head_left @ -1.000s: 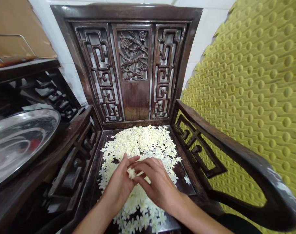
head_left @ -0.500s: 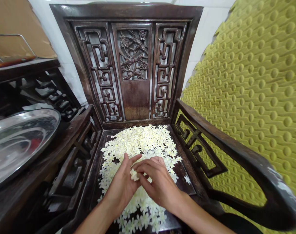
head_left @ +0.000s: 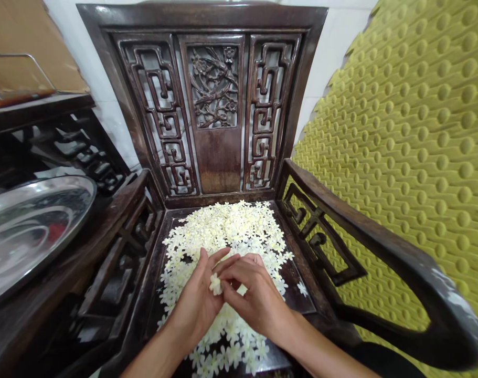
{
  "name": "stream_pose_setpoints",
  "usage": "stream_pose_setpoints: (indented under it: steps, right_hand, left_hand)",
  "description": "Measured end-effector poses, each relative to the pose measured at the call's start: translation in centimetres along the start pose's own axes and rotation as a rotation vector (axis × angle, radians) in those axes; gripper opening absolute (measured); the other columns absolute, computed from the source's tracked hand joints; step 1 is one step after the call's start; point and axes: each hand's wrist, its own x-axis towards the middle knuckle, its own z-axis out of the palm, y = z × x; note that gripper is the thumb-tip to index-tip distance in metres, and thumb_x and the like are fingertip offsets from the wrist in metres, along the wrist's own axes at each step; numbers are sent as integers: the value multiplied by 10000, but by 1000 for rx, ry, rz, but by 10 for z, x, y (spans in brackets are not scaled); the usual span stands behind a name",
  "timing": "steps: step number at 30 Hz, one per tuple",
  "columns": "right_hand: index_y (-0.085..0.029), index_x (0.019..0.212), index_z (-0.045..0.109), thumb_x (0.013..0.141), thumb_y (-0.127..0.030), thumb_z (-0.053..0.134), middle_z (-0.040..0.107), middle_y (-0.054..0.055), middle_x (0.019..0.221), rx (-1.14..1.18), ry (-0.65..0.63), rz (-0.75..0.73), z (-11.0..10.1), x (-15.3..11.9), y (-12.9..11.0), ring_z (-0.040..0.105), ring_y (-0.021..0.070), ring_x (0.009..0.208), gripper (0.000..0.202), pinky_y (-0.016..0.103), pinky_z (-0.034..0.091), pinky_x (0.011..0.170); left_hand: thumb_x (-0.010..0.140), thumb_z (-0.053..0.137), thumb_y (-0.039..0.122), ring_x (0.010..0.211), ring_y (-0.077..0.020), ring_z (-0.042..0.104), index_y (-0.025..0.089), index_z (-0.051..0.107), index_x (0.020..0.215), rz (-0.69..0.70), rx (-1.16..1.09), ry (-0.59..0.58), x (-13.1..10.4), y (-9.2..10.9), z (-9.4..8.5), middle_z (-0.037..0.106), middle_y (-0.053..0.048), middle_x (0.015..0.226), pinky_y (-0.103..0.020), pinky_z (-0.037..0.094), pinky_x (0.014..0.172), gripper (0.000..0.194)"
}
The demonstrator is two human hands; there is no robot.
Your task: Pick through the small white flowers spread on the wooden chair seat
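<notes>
A small cluster of white flowers sits between my two hands, above a chair seat. My left hand cradles the cluster in its palm, thumb raised and fingers curving toward the right. Against the cluster's right side, my right hand pinches with thumb and forefinger, its other fingers curled. Whether a thread or stem lies in that pinch cannot be made out. Many loose white flowers with yellowish centres are heaped on the seat beneath and beyond both hands.
The dark carved wooden chair has armrests on both sides. To the left lies a shiny metal tray. A yellow-green bumpy mat stands along the right. One stray flower rests near the seat's right edge.
The flower cluster shows a little more clearly and has shifted slightly left and down in my left palm. My right hand's fingers have moved slightly; both hands stay close together.
</notes>
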Motion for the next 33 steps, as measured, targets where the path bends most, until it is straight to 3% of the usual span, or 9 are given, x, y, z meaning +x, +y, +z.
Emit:
stream_pose_setpoints:
  steps: [9,13,17,22,29,33]
  right_hand:
    - [-211,799,630,844,-51,592,734,-5,910,19,49,-25,-3,1,-1,657,175,895,170,350,384,866]
    - [-217,828,646,858,-73,599,721,-9,831,-16,66,33,-8,3,-1,639,172,796,154,361,380,840]
    - [-213,787,643,851,-91,617,698,-17,763,-53,96,68,-14,7,-1,612,172,744,140,358,382,808]
    - [-207,736,606,829,-84,610,653,-22,706,-114,140,45,-18,11,3,584,165,704,154,350,383,796]
    - [-198,690,570,812,-77,602,609,-32,662,-174,135,89,-21,12,7,561,152,683,175,326,365,773]
    - [-197,692,566,800,-88,612,607,-33,662,-167,114,90,-21,12,6,560,150,679,160,329,361,783]
  left_hand:
    - [931,487,597,1146,-266,616,157,676,1216,-11,-5,16,0,3,1,669,-142,1205,-351,521,945,557]
    - [921,593,469,983,-232,660,138,731,1094,28,32,62,1,6,1,685,-123,1062,-337,566,858,398]
    - [891,665,371,905,-210,654,120,760,960,47,84,96,3,5,-2,674,-99,917,-371,585,876,277]
    - [821,761,240,815,-142,644,160,724,912,68,140,83,5,3,-4,688,-50,920,-367,586,900,126]
    - [766,814,304,908,-190,662,167,658,815,147,277,110,4,3,-6,673,-39,889,-337,594,805,213]
    - [747,827,316,859,-173,625,157,685,821,181,382,103,4,1,-6,640,-36,894,-324,590,754,225]
